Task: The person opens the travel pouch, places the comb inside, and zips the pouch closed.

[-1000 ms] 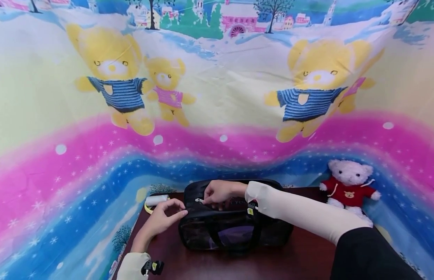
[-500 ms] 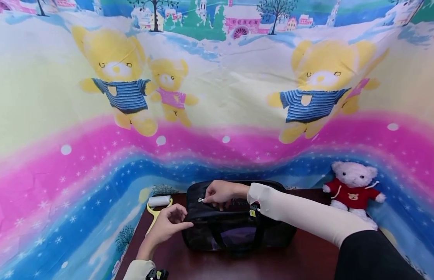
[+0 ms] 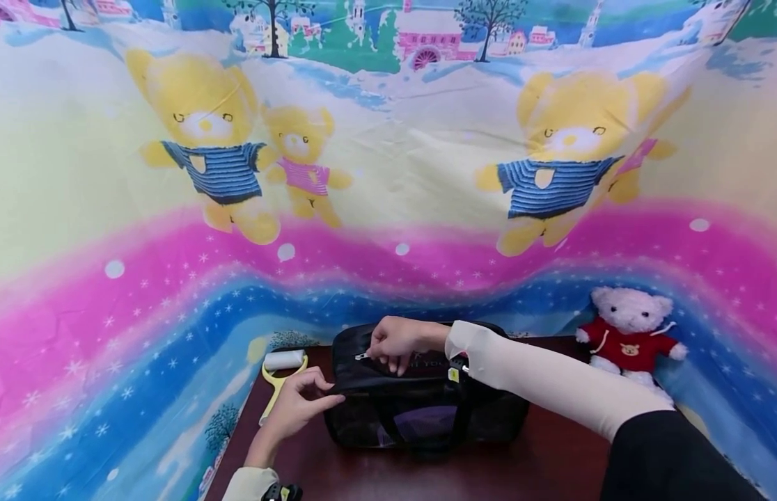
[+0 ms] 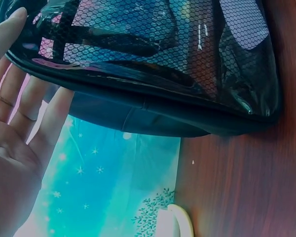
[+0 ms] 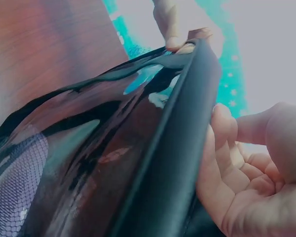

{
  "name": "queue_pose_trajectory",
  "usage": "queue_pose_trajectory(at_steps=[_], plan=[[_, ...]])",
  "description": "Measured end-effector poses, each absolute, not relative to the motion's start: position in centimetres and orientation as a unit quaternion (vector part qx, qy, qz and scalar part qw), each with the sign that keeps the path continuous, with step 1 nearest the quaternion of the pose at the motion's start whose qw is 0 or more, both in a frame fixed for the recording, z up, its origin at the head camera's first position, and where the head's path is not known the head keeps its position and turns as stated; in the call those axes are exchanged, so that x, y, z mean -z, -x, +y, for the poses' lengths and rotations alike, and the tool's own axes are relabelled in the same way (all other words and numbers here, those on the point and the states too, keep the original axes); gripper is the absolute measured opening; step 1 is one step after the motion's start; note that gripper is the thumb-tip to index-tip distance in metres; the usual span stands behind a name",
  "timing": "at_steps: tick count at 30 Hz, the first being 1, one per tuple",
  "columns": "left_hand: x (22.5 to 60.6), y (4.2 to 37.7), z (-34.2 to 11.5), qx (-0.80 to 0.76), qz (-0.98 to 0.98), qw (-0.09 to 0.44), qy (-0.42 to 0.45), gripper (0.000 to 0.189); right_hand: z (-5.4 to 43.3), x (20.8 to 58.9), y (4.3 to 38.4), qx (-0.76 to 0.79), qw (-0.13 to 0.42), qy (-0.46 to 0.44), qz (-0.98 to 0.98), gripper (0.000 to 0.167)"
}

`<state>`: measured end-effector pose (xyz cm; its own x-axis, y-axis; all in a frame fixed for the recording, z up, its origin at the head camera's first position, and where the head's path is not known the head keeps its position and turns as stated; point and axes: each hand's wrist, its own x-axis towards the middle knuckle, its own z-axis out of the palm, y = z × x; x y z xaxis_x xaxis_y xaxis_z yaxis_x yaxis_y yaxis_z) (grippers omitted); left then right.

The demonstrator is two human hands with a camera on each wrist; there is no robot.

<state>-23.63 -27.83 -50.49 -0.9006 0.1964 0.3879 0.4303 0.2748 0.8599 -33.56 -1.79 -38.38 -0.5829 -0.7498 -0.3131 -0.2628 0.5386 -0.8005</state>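
Note:
A black zippered bag (image 3: 489,421) with see-through panels and dark handles stands on the table. My left hand (image 3: 297,403) grips its top left corner. In the left wrist view the thumb (image 4: 12,22) lies on the clear front panel and the other fingers are behind the edge. My right hand (image 3: 393,344) reaches over the bag's top, thumb and forefinger pinching the silver zipper pull (image 3: 361,356) near the left end. In the right wrist view, the right hand (image 5: 251,182) is beside the dark top edge, its pinched fingertips close to it; the pull is hidden there.
A lint roller (image 3: 285,360) with a yellow handle lies at the table's left edge. A white teddy bear (image 3: 629,334) in a red hoodie sits at the back right. Printed cloth (image 3: 388,264) hangs behind the dark red table (image 3: 551,459).
My left thumb has gone down onto the bag's front, and its fingers have closed in at the corner. The right hand stays at the zipper pull, barely shifted.

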Motion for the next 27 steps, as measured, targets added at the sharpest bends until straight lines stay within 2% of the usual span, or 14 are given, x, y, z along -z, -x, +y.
queue_pose_trajectory(at_steps=[14, 27], plan=[[50.5, 23.5, -28.0, 0.562, -0.798, 0.097, 0.193, 0.017, 2.4, 36.9, 33.9, 0.361, 0.342, 0.309, 0.811, 0.03], [50.6, 23.8, -27.9, 0.571, -0.788, 0.101, 0.206, 0.017, 10.7, 36.3, 34.7, 0.382, 0.338, 0.272, 0.816, 0.033]])
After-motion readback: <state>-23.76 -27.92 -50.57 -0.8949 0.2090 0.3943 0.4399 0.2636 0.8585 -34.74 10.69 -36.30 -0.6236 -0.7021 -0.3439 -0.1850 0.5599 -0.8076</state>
